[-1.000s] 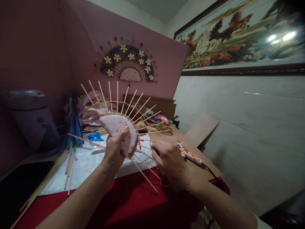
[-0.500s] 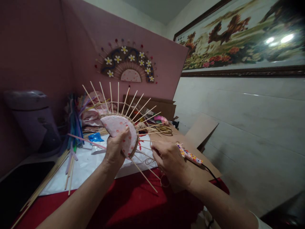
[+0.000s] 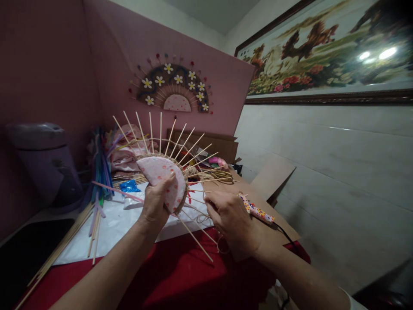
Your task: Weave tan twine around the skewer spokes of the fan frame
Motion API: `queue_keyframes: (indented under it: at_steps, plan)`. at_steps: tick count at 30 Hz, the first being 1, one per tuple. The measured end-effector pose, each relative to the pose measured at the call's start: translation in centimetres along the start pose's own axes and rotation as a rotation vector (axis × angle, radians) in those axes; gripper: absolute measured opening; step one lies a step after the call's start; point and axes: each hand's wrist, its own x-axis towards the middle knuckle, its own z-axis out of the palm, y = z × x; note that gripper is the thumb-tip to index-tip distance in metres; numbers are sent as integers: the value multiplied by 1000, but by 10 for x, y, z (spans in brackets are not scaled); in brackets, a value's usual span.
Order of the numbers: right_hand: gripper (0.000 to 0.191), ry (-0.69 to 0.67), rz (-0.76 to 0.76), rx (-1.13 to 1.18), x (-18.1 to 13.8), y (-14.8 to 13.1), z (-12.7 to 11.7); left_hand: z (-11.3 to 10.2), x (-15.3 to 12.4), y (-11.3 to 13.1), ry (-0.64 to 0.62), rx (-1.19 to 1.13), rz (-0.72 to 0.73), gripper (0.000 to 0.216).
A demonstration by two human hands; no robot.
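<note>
My left hand (image 3: 158,200) grips a half-round panel (image 3: 159,172) covered in pale pink cloth with red spots, thumb on its face. Twine edges the panel's curve, and thin wooden sticks (image 3: 190,157) fan outward from it. A strand of twine (image 3: 166,139) runs across the upper sticks, partway along their length. At the right ends of the lower sticks, my right hand (image 3: 229,219) is closed with its fingertips pinched on twine. A loop of twine (image 3: 222,244) hangs below that hand. The pinched part itself is mostly hidden by the fingers.
A glue gun with a dotted cover (image 3: 258,212) lies on cardboard (image 3: 280,234) at right, its cord trailing off. Loose sticks (image 3: 64,237) and pipe cleaners (image 3: 102,159) lie left. A finished flowered fan (image 3: 177,79) hangs on the pink board. White paper (image 3: 74,245) covers part of the red cloth.
The panel with its sticks has shifted very slightly to the right and down. Both hands keep nearly the same place and hold.
</note>
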Motion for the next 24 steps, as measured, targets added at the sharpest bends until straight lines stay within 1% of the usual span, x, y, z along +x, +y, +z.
queue_keyframes:
  at_steps: [6,15,24]
  plan:
    - [14,-3,0,3,0,0,0,-1,1,0,-9,12,-26,28]
    - [12,7,3,18,-1,1,1,0,-1,1,-13,-9,6,25]
    - [13,-10,10,-19,-2,0,-2,-1,0,1,-14,0,-38,25]
